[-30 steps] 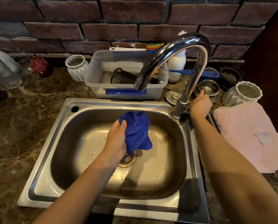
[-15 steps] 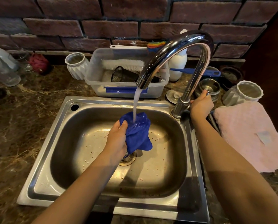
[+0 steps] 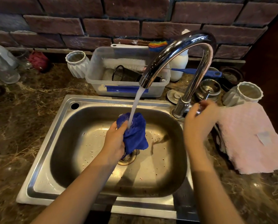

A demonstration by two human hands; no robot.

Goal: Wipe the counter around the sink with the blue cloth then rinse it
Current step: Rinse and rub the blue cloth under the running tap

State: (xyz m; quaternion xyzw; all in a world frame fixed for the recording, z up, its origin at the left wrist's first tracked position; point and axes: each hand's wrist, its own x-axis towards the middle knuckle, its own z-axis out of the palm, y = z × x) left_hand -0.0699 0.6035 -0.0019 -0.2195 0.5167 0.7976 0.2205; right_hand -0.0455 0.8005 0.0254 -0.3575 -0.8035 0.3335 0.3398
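My left hand [image 3: 115,139] grips the bunched blue cloth [image 3: 135,135] over the drain of the steel sink [image 3: 57,126]. Water [image 3: 136,104] runs from the curved chrome faucet [image 3: 180,46] straight onto the top of the cloth. To the right of the faucet base, my right hand [image 3: 198,120] is blurred, its fingers loosely curled and holding nothing. It sits just below the thin faucet lever [image 3: 207,94]. The brown marble counter [image 3: 30,110] surrounds the sink.
A clear plastic tub [image 3: 127,92] with brushes stands behind the sink. A pink cloth [image 3: 251,136] lies on the counter at right. White ribbed pots [image 3: 77,63] [image 3: 248,94], a metal bowl [image 3: 210,88] and glass jars [image 3: 1,65] line the brick wall.
Water started running from the faucet and now falls on the cloth. My right hand has come off the lever and dropped slightly toward me. My left hand stays put.
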